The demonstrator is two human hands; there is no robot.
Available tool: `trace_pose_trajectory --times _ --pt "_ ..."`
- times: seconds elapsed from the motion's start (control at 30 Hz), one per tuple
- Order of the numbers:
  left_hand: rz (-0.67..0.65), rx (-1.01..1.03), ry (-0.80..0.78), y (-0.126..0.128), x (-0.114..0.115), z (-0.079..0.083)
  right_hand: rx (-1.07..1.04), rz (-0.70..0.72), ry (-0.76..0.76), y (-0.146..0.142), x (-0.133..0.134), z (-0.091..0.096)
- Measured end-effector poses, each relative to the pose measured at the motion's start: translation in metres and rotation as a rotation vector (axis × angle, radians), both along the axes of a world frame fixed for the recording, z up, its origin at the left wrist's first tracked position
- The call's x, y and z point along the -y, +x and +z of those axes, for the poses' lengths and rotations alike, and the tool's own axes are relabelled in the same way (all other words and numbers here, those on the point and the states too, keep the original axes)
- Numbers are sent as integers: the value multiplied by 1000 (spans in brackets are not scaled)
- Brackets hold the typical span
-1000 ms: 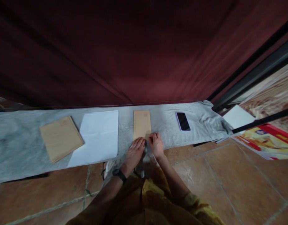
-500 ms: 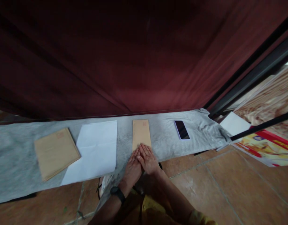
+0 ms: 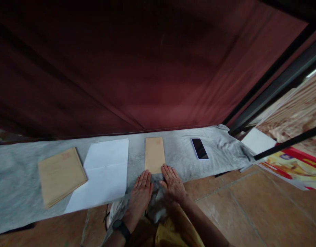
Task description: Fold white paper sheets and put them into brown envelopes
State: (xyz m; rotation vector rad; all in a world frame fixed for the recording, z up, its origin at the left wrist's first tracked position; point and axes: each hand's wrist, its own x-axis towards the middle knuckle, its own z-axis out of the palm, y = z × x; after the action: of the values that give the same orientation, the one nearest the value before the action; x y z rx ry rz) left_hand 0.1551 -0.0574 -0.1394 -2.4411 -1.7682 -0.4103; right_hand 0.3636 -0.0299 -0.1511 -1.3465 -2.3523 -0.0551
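Observation:
A narrow brown envelope (image 3: pixel 154 154) lies upright on the grey cloth (image 3: pixel 19 178) spread over the floor. My left hand (image 3: pixel 140 192) rests flat and open on the cloth just below the envelope's near left corner. My right hand (image 3: pixel 173 182) lies flat beside it, fingers stretched out, fingertips at the envelope's near right corner. Neither hand holds anything. A black watch (image 3: pixel 121 228) is on my left wrist.
A white sheet of paper (image 3: pixel 102 173) lies left of the envelope, and a stack of brown envelopes (image 3: pixel 60 175) further left. A phone (image 3: pixel 199 148) lies face up to the right. A dark red curtain (image 3: pixel 147 68) hangs behind. White paper (image 3: pixel 258 140) and a colourful poster (image 3: pixel 291 164) lie far right.
My hands were together on the envelope's near end; they have slid apart and back, now flat on the cloth below it. The view has tilted down slightly.

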Motion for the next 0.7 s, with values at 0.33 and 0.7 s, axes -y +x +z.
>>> trace_pose_trajectory --times 0.33,0.7 --pt "49 88 -134 0 -14 10 -53 -27 -16 -54 19 -9" --pt "424 642 -371 7 -62 34 -212 -111 -151 -59 13 10"
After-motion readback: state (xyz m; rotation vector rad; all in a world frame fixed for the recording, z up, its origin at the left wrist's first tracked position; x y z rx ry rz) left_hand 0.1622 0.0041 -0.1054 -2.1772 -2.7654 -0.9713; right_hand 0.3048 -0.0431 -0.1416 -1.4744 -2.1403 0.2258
